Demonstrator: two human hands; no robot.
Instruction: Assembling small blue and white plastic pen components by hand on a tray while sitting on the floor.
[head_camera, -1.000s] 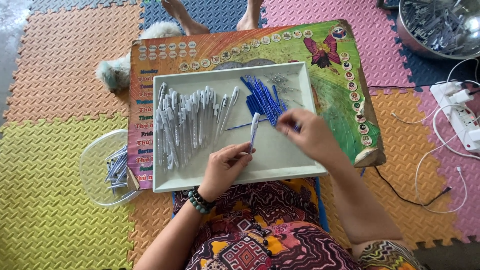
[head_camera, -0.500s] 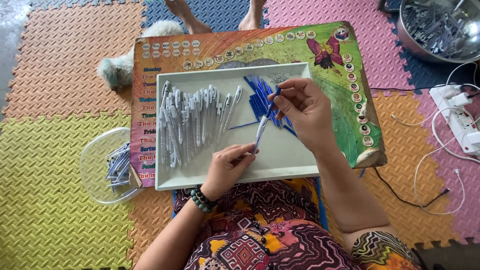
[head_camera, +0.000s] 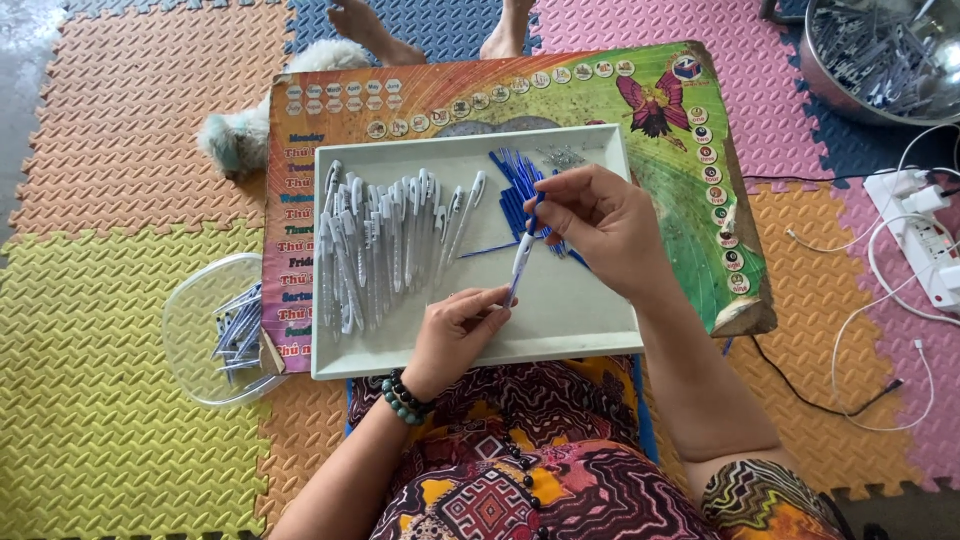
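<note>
So the tray sits on a low board over the person's lap, with a heap of pen barrels in its left half and a bunch of thin refills toward the back middle. Left of the board there's a clear bowl on the floor mat with more pens in it. Off to the right lie a power strip and, behind it in the far corner, a metal basin.

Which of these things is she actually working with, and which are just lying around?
In use: pen held between left hand and right hand; blue refills; white pen barrels; tray; clear bowl of pens.

Lying about: power strip; metal basin; white fluffy thing; foam mats.
</note>
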